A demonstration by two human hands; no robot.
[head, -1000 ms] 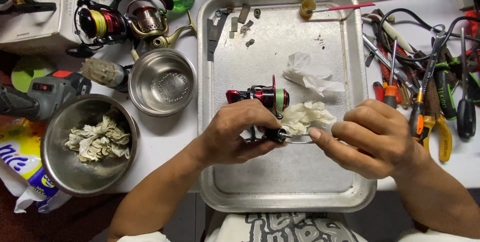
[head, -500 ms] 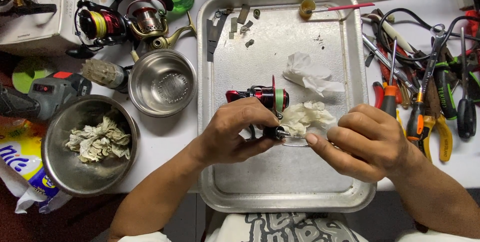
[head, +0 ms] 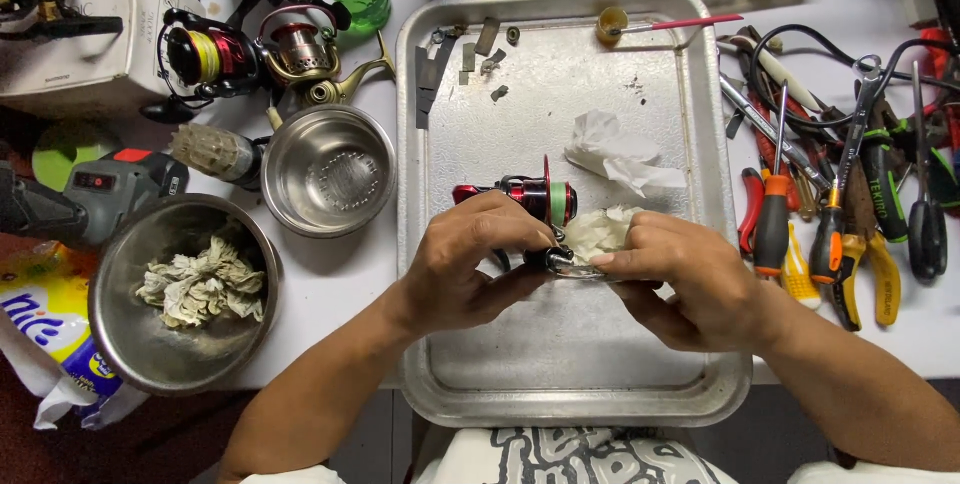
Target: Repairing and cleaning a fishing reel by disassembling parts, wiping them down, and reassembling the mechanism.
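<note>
A red and black fishing reel (head: 525,199) lies over the metal tray (head: 560,364), partly covered by my hands. My left hand (head: 470,264) grips the reel's body from the left. My right hand (head: 690,279) holds a crumpled white tissue (head: 600,231) and pinches a small shiny metal part (head: 572,266) at the reel's lower end. Both hands meet near the tray's middle. The reel's underside is hidden by my fingers.
Another crumpled tissue (head: 620,154) and small metal parts (head: 480,49) lie in the tray. Left of it stand an empty steel bowl (head: 328,169), a larger bowl with used tissues (head: 180,289), two more reels (head: 250,44) and a drill (head: 80,194). Pliers and screwdrivers (head: 840,194) lie at the right.
My right hand has slid left, closer to my left hand, and now covers more of the tissue. The reel has stayed in place.
</note>
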